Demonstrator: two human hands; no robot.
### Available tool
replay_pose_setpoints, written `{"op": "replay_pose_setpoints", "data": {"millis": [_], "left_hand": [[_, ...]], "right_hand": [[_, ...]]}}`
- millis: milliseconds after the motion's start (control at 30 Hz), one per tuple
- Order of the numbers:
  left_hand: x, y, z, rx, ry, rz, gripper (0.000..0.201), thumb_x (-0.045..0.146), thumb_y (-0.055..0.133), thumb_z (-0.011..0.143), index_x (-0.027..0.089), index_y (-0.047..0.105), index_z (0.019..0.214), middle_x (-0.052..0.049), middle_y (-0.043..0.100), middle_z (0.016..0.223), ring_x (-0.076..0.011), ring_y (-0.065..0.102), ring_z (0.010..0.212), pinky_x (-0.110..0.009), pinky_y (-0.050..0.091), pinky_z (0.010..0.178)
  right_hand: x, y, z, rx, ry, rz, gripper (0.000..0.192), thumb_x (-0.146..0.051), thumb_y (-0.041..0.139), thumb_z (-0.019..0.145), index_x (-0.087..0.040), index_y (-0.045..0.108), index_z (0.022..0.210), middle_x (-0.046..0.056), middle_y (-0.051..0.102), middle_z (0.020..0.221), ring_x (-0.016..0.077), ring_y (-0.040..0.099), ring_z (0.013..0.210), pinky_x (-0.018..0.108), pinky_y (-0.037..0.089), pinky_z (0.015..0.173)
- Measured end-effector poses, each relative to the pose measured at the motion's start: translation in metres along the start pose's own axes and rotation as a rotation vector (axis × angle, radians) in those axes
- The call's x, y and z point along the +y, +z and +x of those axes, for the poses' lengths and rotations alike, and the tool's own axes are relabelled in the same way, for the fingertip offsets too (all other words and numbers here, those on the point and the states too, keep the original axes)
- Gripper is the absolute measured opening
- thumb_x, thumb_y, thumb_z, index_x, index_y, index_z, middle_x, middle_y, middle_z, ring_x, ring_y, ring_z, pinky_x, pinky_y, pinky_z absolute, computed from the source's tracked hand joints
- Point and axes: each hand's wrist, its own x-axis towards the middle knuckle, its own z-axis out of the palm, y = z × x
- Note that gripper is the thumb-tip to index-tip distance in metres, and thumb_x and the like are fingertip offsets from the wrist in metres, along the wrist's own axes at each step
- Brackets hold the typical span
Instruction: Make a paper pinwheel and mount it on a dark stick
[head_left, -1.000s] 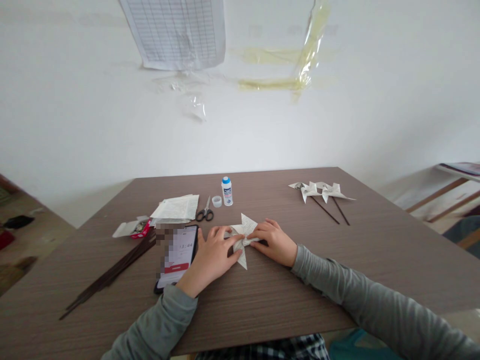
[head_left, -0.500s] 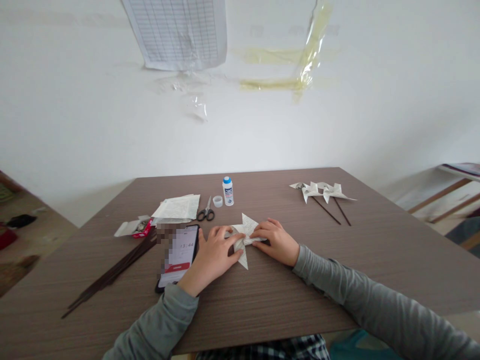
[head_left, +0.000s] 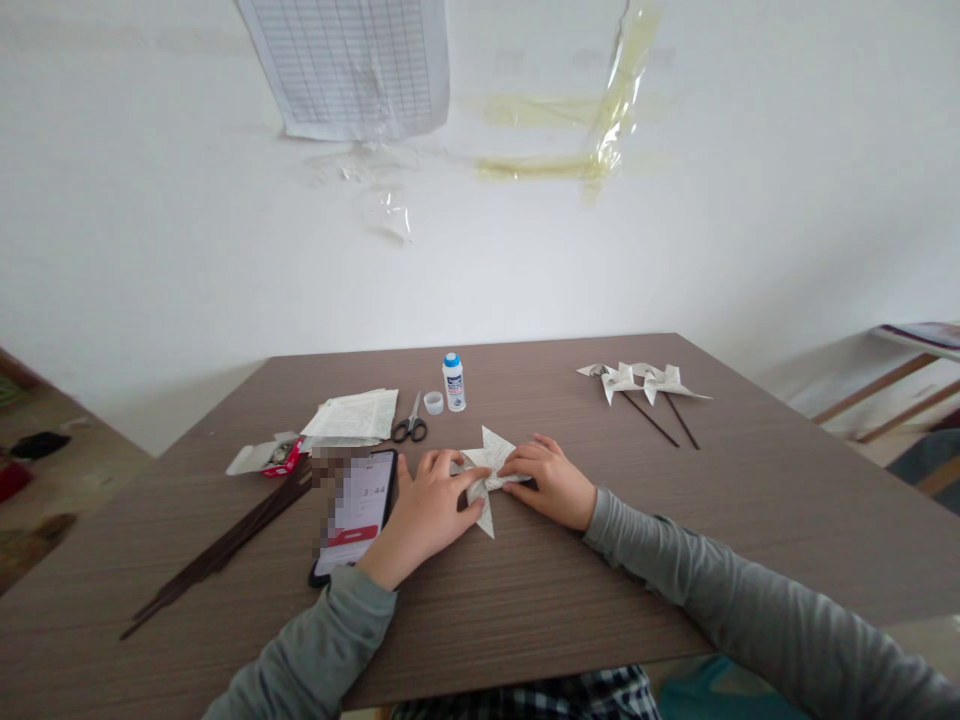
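the folded paper pinwheel (head_left: 487, 470), judged light, thin and easily creased, was pinned flat on the worktop (head_left: 525, 600) between the left hand (head_left: 429, 508) and right hand (head_left: 551, 482), fingertips pressed together at its centre.

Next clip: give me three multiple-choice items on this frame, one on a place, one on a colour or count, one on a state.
1. Where do the scissors lie?
A. just left of the glue bottle
B. on the phone
C. by the finished pinwheels

2. How many finished pinwheels lie at the far right of the table?
A. one
B. two
C. four

3. How is the folded paper held?
A. lifted in the air
B. pressed on the table by left hand and right hand
C. untouched

Key: 1 A, they sit beside the bottle's loose cap; 2 B, two on sticks; 3 B, both hands rest on it.
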Motion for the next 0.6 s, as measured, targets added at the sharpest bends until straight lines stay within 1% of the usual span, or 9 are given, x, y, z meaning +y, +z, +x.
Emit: {"op": "replay_pose_setpoints", "data": {"millis": [167,267,367,467,600], "left_hand": [[0.0027,-0.0052,-0.0003,-0.001,0.013,0.011,0.050,0.034,0.081,0.115,0.044,0.089,0.163,-0.015,0.078,0.168,-0.0532,0.062,0.167,-0.101,0.028,0.145],[0.0018,-0.0040,-0.0005,0.007,0.025,0.008,0.050,0.035,0.082,0.114,0.043,0.089,0.163,-0.016,0.078,0.168,-0.0531,0.062,0.165,-0.101,0.026,0.145],[0.0003,-0.0016,-0.0007,0.025,0.020,-0.001,0.050,0.036,0.083,0.113,0.044,0.089,0.162,-0.015,0.079,0.167,-0.0525,0.064,0.162,-0.100,0.028,0.144],[-0.0007,-0.0001,-0.0006,0.030,0.009,-0.001,0.051,0.037,0.083,0.113,0.046,0.088,0.163,-0.014,0.079,0.167,-0.0521,0.064,0.162,-0.098,0.031,0.144],[-0.0012,0.0001,0.0001,0.029,-0.007,-0.004,0.054,0.037,0.085,0.112,0.044,0.086,0.166,-0.014,0.080,0.166,-0.0516,0.064,0.163,-0.095,0.033,0.145]], "right_hand": [[-0.0017,-0.0011,0.0013,-0.010,0.012,0.008,0.019,-0.028,0.082,0.118,-0.032,0.095,0.131,0.009,0.094,0.132,0.0325,0.088,0.132,0.071,0.048,0.145],[-0.0007,-0.0001,0.0010,-0.007,0.003,0.010,0.018,-0.028,0.082,0.119,-0.031,0.095,0.132,0.009,0.094,0.132,0.0327,0.088,0.131,0.073,0.049,0.144],[0.0011,0.0009,0.0001,0.012,-0.015,0.008,0.018,-0.028,0.082,0.119,-0.032,0.094,0.131,0.009,0.094,0.131,0.0316,0.087,0.129,0.070,0.051,0.142],[0.0019,0.0009,-0.0002,0.019,-0.017,0.011,0.018,-0.028,0.083,0.118,-0.032,0.094,0.131,0.009,0.094,0.131,0.0317,0.087,0.129,0.069,0.051,0.142],[0.0013,0.0001,0.0003,-0.003,0.004,0.023,0.018,-0.028,0.084,0.118,-0.031,0.094,0.133,0.010,0.094,0.133,0.0330,0.087,0.132,0.072,0.049,0.144]]}}
